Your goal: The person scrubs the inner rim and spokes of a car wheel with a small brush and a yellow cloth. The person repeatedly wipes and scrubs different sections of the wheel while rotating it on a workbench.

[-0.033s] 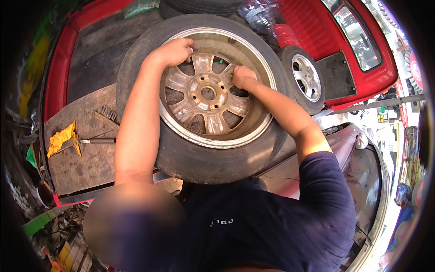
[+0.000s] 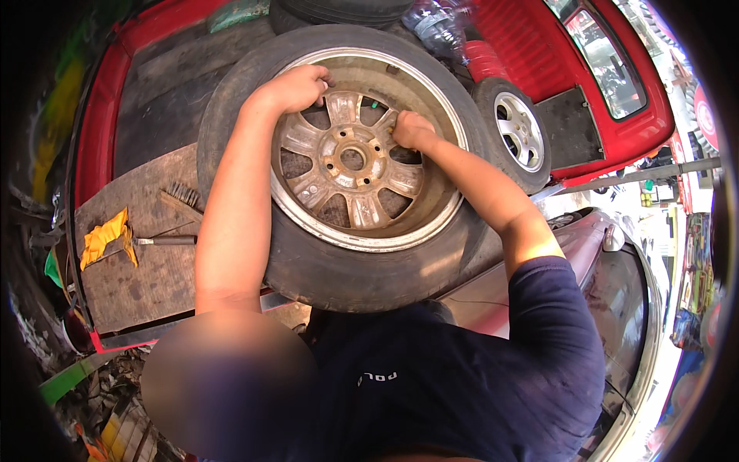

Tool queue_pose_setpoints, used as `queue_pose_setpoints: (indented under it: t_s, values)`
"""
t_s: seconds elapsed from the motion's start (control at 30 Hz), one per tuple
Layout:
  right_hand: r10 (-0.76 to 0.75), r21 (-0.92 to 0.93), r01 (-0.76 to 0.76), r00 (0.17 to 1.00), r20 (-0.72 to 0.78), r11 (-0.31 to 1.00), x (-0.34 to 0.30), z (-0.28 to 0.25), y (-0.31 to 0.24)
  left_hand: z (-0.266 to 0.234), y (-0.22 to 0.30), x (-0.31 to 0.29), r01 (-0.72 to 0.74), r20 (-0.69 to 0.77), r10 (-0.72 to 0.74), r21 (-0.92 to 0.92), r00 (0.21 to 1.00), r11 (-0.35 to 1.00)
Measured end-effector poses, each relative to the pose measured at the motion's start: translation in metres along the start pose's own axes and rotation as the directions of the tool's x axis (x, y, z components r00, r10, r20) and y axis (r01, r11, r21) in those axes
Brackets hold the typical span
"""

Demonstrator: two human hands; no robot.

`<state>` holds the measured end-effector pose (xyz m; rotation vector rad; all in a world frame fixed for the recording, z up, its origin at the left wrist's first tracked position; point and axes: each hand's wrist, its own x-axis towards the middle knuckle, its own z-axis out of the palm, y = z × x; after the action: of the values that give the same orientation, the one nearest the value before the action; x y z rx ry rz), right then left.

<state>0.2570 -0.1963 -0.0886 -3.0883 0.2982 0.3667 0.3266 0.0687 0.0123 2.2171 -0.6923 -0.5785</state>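
A big car wheel lies flat before me, its black tyre (image 2: 339,277) around a dirty silver alloy rim (image 2: 362,245) with a brown-stained hub (image 2: 352,159). Inside the rim's upper left, my left hand (image 2: 299,88) is closed, its curled fingertips beside the rim's inner wall. My right hand (image 2: 413,129) is closed in a fist over the outer end of a spoke at the upper right. Whatever either hand may hold is hidden by the fingers. A tiny green piece (image 2: 375,105) shows in the gap between two spokes, between my hands.
Beneath the wheel is a red pickup's wooden bed board (image 2: 146,285). On it lie a wire brush (image 2: 182,199), a yellow cloth (image 2: 108,237) and a dark-handled tool (image 2: 175,240). A smaller wheel (image 2: 519,131), another tyre (image 2: 339,11) and plastic bottles (image 2: 439,29) stand beyond.
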Motion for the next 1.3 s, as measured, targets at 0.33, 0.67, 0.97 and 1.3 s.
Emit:
queue_pose_setpoints:
  t_s: [0.33,0.67,0.97,1.3]
  values:
    - [-0.274,-0.366,0.279,0.960,0.066,0.888,-0.016,-0.006,-0.002,-0.003,0.006,-0.001,-0.067,-0.041,0.065,-0.034,0.997,0.997]
    - [-0.234,-0.079,0.241,0.968,0.092,0.967,-0.013,-0.029,-0.012,-0.003,0.009,-0.006,-0.061,-0.032,0.059,-0.070,0.998,0.996]
    - [-0.328,-0.171,0.348,0.935,0.139,0.922,-0.004,-0.014,0.007,-0.002,0.004,0.001,-0.075,-0.017,0.074,-0.071,0.997,0.995]
    - [-0.310,-0.368,0.289,0.951,0.002,0.884,0.002,-0.020,0.011,-0.005,0.006,0.000,-0.063,-0.019,0.063,-0.025,0.998,0.998]
